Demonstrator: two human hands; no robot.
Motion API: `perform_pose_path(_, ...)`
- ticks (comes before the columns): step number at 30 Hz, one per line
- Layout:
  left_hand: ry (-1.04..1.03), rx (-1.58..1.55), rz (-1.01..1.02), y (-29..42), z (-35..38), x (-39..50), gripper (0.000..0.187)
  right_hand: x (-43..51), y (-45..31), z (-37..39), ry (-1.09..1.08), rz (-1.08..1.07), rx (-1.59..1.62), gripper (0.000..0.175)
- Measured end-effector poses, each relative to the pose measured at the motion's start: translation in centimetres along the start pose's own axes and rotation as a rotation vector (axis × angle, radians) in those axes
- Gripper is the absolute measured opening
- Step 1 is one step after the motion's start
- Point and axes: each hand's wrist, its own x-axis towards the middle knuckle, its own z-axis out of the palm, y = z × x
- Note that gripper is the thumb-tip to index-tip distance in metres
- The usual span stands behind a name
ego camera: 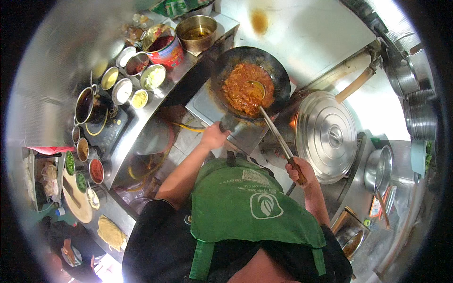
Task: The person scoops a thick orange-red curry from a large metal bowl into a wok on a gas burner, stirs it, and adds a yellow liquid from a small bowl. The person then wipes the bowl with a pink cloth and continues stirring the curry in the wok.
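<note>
A black wok (279,70) on the stove (200,106) holds a reddish-brown saucy food (240,85). My left hand (214,136) grips the wok's dark handle (228,122) on the near side. In my right hand (302,171) is the wooden grip of a long metal ladle (277,132). The ladle's bowl (257,88) lies in the food, partly covered by sauce. Below both hands is the green apron (240,215) that I wear over a black shirt.
Left of the wok, a steel counter (139,118) bears seasoning bowls, an open red can (170,53) and a metal pot of oily liquid (196,33). A large round lid (325,136) leans at the right. Another person (65,244) is at the lower left, past a cutting board (76,201) with a cleaver.
</note>
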Motion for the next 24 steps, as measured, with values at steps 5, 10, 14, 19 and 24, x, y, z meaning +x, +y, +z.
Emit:
perform_pose_path(5,-0.044,-0.056,-0.044,1.4,-0.8,-0.7,0.069,-2.2,-0.4,1.6,0.263,-0.179,-0.522,0.02)
perform_pose_path(10,-0.056,-0.149,-0.142,3.0,-1.6,-1.7,0.053,-3.3,-0.1,3.1,0.481,-0.253,-1.136,0.014)
perform_pose_path(14,-0.082,-0.165,-0.123,3.0,-1.7,-1.7,0.064,-1.6,1.2,3.8,0.429,-0.493,-1.494,0.03)
perform_pose_path(19,-0.109,-0.185,-0.116,2.3,-1.6,-1.1,0.067,1.5,2.5,4.3,0.416,-0.438,-1.502,0.047)
perform_pose_path(24,-0.103,-0.256,-0.142,1.9,-1.2,-1.0,0.063,3.3,3.0,5.4,0.429,-0.543,-1.628,0.046)
